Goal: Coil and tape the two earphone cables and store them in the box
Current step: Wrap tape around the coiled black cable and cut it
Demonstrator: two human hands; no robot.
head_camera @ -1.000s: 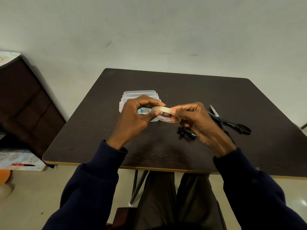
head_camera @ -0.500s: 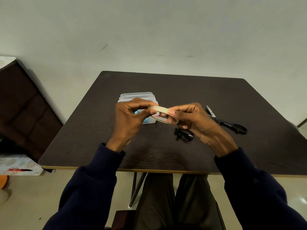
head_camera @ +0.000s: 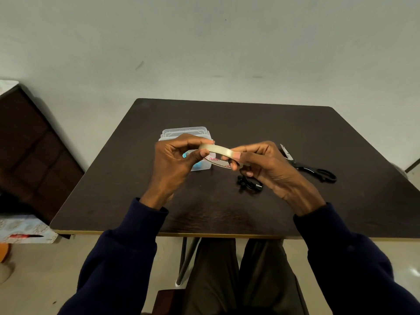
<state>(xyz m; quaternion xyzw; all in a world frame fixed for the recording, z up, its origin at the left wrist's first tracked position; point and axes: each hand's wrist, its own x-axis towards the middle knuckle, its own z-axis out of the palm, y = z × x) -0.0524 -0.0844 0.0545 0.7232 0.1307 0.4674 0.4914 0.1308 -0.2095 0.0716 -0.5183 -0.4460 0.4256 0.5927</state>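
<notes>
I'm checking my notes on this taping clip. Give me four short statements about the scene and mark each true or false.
1. The left hand and the right hand both hold the tape roll. True.
2. The scissors lie left of the box. False: they lie on the table, to the right of the right hand.
3. A black earphone cable lies on the table by the right hand. True.
4. The right hand grips the scissors. False: it pinches the tape roll, and nothing touches the scissors.

A dark table (head_camera: 295,137) stands against a plain pale wall (head_camera: 204,42), dark cabinet (head_camera: 29,151) alongside.
</notes>
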